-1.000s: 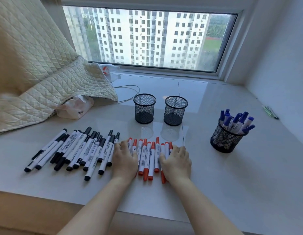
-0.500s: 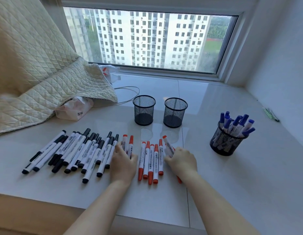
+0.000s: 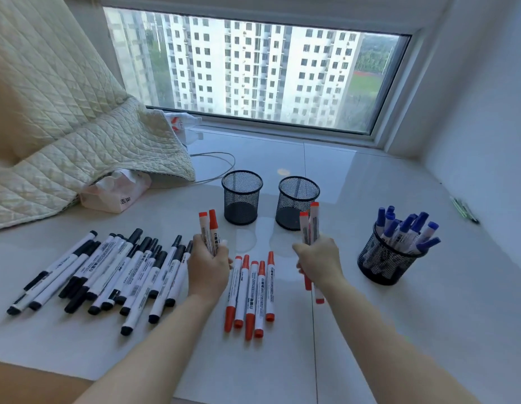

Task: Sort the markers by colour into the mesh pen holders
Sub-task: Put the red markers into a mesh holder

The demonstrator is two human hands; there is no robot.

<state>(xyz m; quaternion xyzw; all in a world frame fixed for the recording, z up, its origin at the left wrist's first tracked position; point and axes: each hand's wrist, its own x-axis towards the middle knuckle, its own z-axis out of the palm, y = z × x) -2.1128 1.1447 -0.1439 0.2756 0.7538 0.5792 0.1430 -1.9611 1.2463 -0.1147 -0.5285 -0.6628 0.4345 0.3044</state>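
Red markers [image 3: 250,290]: left hand [image 3: 208,268] and right hand [image 3: 319,262] each clench loose bundle near empty holder [image 3: 297,201]; overfull fists risk slippage, wrong-holder drop.

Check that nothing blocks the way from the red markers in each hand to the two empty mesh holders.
Nothing visible does. The left hand and right hand each hold red markers upright, just short of the empty holders. Bare sill lies between them. Both holders are open-topped, with nothing inside.
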